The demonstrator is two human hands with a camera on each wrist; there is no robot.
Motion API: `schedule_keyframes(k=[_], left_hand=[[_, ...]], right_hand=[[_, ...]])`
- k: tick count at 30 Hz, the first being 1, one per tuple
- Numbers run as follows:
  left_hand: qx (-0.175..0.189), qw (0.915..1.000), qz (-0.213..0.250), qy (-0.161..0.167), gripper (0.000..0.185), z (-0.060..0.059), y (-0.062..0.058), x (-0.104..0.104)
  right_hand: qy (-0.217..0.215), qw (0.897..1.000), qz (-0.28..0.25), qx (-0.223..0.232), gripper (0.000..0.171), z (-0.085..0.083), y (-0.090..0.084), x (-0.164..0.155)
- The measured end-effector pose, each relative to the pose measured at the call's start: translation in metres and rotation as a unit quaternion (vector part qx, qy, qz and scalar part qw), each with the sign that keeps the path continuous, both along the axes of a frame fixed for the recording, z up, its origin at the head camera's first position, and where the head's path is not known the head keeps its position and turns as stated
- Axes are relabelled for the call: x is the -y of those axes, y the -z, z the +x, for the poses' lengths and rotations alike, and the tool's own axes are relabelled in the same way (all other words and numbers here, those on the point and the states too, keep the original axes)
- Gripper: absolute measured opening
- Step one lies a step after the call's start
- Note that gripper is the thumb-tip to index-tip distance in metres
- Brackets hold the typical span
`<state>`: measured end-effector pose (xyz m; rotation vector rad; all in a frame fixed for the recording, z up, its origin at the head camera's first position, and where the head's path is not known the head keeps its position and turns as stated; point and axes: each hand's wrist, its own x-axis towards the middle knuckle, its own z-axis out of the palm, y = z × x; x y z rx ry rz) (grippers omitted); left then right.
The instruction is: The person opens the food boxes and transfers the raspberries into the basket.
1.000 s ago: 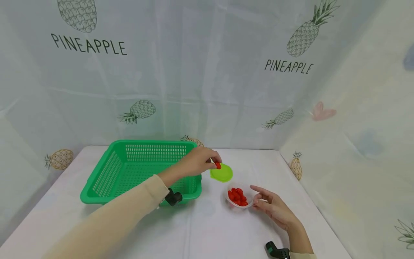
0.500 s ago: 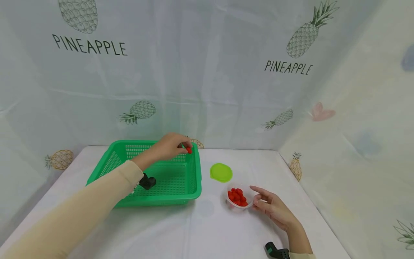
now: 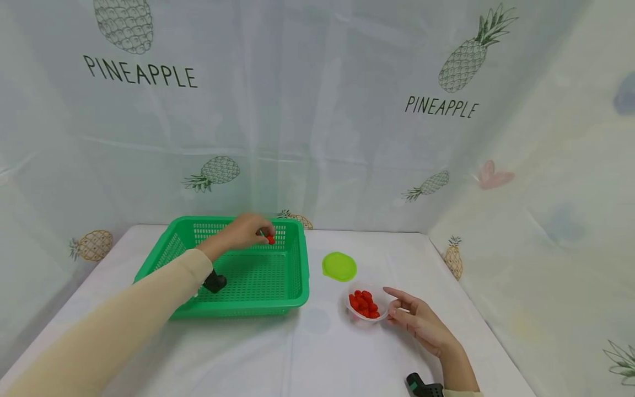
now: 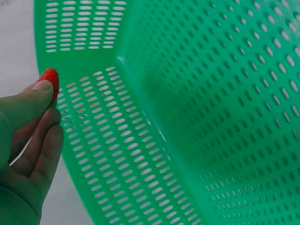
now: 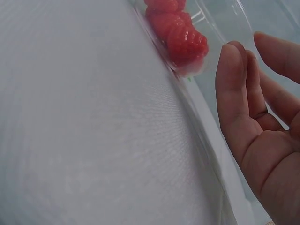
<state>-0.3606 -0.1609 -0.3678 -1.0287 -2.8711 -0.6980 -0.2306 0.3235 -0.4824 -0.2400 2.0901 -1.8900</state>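
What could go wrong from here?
The raspberry could slip, since the left hand only pinches it, and perhaps bounce off the green perforated basket. The right hand, so close beside the clear bowl, might nudge or tip it, perhaps spilling the raspberries inside.

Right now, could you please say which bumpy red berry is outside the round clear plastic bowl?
The bumpy red berry pinched in the left hand; the others sit together in the clear plastic bowl.

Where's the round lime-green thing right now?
In the head view, the round lime-green thing lies on the table, right of the green basket and just beyond the clear bowl of red berries.
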Motion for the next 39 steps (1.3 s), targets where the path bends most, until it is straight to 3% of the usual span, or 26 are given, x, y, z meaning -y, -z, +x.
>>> schedule_keyframes(k=[9,18,30,39], left_hand=[[0.007,0.999,-0.024,0.037,0.018,-0.013,0.019,0.003],[0.034,0.9968,-0.059,0.043,0.02,-0.02,0.037,0.004],[0.04,0.9928,-0.101,0.05,0.02,-0.029,0.044,-0.001],[0.057,0.9919,-0.101,0.05,0.021,-0.033,0.051,-0.004]], right_hand=[[0.004,1.0,0.004,-0.002,0.066,0.0,0.001,-0.002],[0.006,1.0,0.005,-0.001,0.068,0.001,0.0,0.003],[0.005,1.0,0.009,-0.004,0.068,0.0,0.001,0.002],[0.006,1.0,0.007,-0.003,0.069,0.001,0.0,0.002]])
